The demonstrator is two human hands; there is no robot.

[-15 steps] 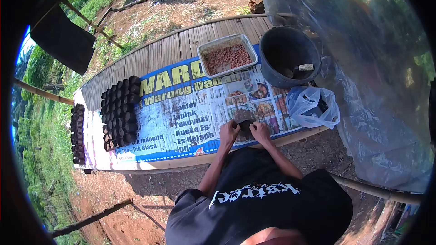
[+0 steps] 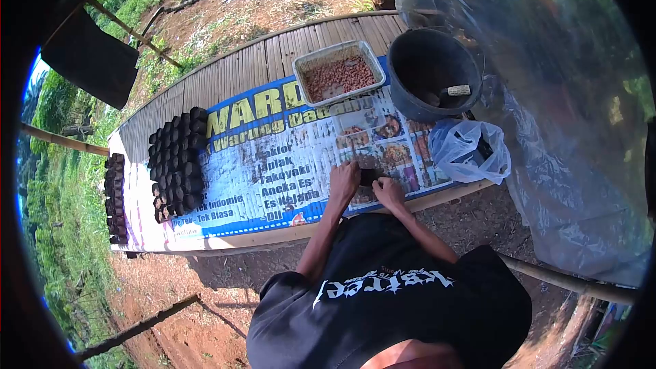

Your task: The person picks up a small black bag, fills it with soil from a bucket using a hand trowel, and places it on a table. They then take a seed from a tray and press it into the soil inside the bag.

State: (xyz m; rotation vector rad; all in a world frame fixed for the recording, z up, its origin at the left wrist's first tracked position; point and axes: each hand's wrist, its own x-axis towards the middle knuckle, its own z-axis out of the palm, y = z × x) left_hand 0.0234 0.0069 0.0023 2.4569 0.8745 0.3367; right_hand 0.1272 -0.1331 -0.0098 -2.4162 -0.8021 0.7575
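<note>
Close to the table's front edge, a small black plastic seedling bag (image 2: 369, 175) is between my hands. My left hand (image 2: 345, 181) is closed on its left side, with the knuckles facing up. Pinching the opposite side, my right hand (image 2: 389, 193) sits slightly lower. The fingertips and the bag's lower part are mostly hidden. Farther left, several black seedling bags (image 2: 179, 164) stand packed in a block, and another line of black bags (image 2: 115, 198) runs along the left end.
A plastic tray (image 2: 316, 102) of reddish seeds lies beyond my hands. Right of it stands a dark bucket (image 2: 417, 104) with dark contents and a light labelled object. A clear plastic bag (image 2: 471, 154) holds something black. The printed banner (image 2: 239, 157) covers the bamboo table (image 2: 263, 61).
My left hand has shifted up and over the small bag, covering more of it. The right hand stays at its other side. The whole view has tilted slightly.
</note>
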